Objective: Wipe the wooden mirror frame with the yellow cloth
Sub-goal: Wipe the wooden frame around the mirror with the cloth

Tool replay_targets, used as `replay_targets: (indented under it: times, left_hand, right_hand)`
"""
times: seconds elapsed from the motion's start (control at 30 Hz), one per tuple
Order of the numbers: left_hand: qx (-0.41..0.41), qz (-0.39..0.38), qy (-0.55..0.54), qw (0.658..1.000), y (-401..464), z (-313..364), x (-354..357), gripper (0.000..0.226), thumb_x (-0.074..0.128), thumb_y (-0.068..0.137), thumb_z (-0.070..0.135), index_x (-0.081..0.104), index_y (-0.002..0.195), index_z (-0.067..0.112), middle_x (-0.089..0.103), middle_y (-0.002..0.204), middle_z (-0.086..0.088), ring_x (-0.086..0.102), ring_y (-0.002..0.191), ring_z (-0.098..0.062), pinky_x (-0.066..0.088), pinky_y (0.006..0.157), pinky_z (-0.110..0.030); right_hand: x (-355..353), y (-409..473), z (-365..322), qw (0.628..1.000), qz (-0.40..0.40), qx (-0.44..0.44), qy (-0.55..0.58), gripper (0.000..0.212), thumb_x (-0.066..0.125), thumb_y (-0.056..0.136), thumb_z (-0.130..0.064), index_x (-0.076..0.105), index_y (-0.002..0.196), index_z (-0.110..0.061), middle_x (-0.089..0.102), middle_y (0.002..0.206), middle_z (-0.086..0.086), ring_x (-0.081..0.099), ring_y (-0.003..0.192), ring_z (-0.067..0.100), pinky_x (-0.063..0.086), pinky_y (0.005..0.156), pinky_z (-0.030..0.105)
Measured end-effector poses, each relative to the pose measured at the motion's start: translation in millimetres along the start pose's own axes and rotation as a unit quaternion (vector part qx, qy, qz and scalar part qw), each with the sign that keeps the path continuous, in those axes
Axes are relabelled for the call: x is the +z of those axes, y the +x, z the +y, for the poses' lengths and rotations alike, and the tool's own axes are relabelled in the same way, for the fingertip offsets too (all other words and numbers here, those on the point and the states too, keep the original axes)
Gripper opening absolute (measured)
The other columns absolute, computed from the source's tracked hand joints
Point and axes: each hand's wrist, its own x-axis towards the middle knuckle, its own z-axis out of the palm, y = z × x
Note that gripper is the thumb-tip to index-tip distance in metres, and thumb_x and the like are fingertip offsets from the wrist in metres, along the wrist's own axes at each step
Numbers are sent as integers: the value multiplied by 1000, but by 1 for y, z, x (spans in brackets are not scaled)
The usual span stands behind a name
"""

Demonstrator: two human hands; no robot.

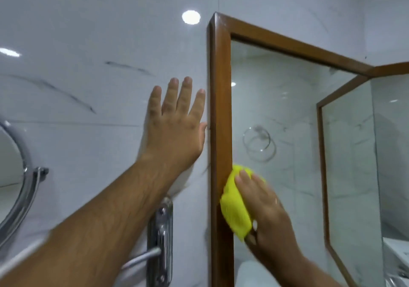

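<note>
While the right hand (263, 207) presses its fingers (243, 177) flat on the cloth (235, 209) against the frame (220, 109), the left hand (174, 127) rests spread wide on the wall (88, 43) just beside it. Above the fingers, the left upright and top rail likely remain unwiped.

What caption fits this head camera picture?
Right hand rubs yellow cloth on wooden mirror frame; left hand on wall.

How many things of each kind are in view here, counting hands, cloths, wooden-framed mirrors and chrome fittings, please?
Hands: 2, left hand and right hand
Yellow cloth: 1
Wooden mirror frame: 1
Chrome fittings: 2, round mirror and wall bracket
Total: 6
</note>
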Motion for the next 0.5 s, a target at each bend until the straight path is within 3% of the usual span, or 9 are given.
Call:
replay_targets:
  times: [0.1, 0.17, 0.27, 0.33, 0.4, 0.5]
  left_hand:
    - [-20, -33, -25, 999, -52, 21, -1, 71, 32, 102, 47, 9, 161, 17, 1, 166, -17, 2, 153, -37, 6, 122, -58]
    - [-50, -35, -44, 997, -77, 40, -1, 68, 30, 102, 48, 16, 160, 15, 7, 166, -18, 8, 152, -38, 8, 121, -57]
    - [-81, -51, -66, 993, -96, 68, 5, 72, 25, 98, 53, 30, 156, 10, 19, 163, -19, 15, 150, -41, 13, 119, -60]
    - [-86, -47, -63, 993, -101, 75, 13, 73, 24, 96, 53, 32, 155, 10, 20, 163, -18, 14, 150, -41, 13, 120, -61]
    - [-86, -37, -57, 994, -109, 79, 23, 72, 26, 97, 53, 31, 156, 11, 18, 164, -17, 11, 151, -40, 12, 120, -60]
    - [-79, -22, -46, 996, -118, 83, 30, 71, 28, 99, 49, 30, 156, 8, 18, 164, -19, 12, 151, -41, 11, 121, -58]
  right_hand:
    - [18, -88, -8, 1000, -14, -12, -2, 58, 49, 93, -29, 38, 149, -23, 31, 161, -7, 35, 145, 27, 39, 105, 49]
    - [19, -103, -5, 999, -37, -19, 6, 51, 42, 98, -37, 42, 147, -22, 32, 161, -6, 37, 144, 27, 40, 105, 47]
    - [9, -59, 4, 999, -35, -25, 16, 53, 54, 95, -31, 46, 146, -17, 36, 158, -2, 40, 142, 30, 40, 109, 41]
    - [3, -26, 5, 999, -8, -28, -15, 57, 68, 88, -17, 52, 142, -11, 42, 154, 6, 44, 139, 31, 42, 109, 45]
    - [6, -20, 4, 997, 29, -17, -65, 58, 76, 84, -16, 57, 138, -9, 46, 150, 12, 51, 132, 32, 42, 106, 46]
    - [20, -56, -4, 996, 50, 34, -73, 54, 62, 87, -28, 51, 140, -20, 43, 138, 8, 51, 119, 30, 29, 104, 35]
